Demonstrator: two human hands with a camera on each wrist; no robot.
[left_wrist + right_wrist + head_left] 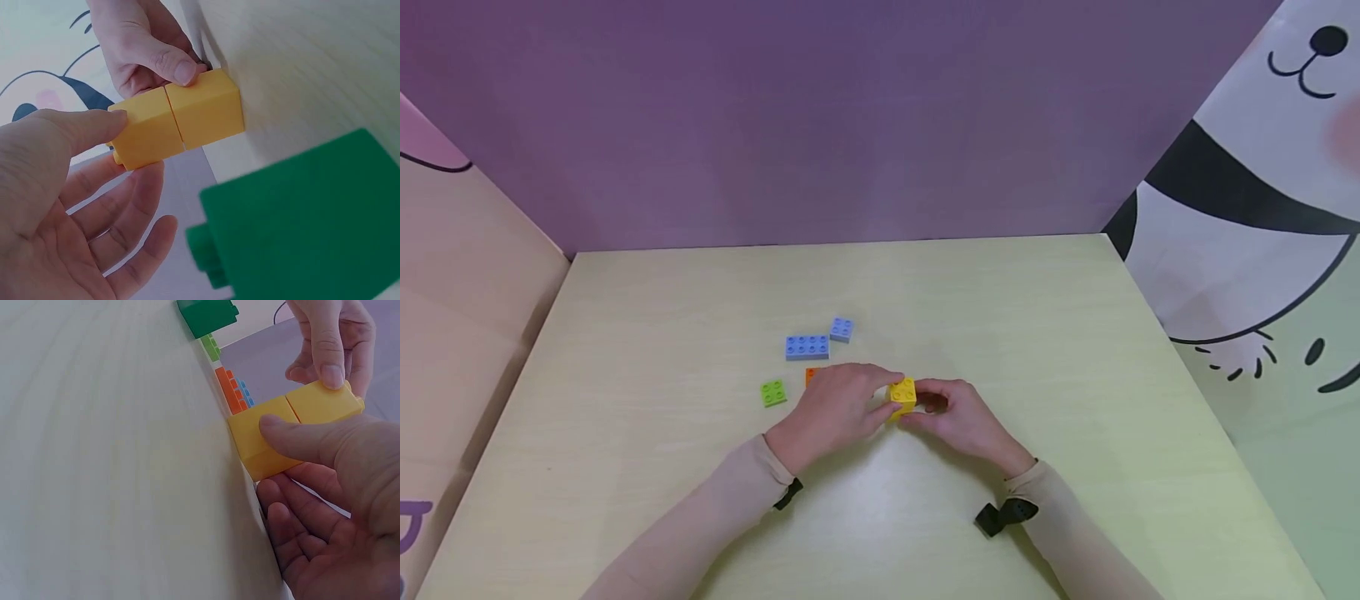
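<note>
Two stacked yellow bricks [181,119]: left hand [838,404] pinches upper, right hand [964,419] lower. Wrist views show dark-green brick [306,219] near left fingers, hidden in head view.

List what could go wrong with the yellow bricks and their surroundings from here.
The upper yellow brick shows a seam against the lower yellow brick; if not fully pressed, they might separate. The left hand partly hides the orange brick from the head camera, so it could be knocked unseen.

Tbl [925,517], blu bricks [807,347], orng brick [229,392], lime brick [772,393]
</note>
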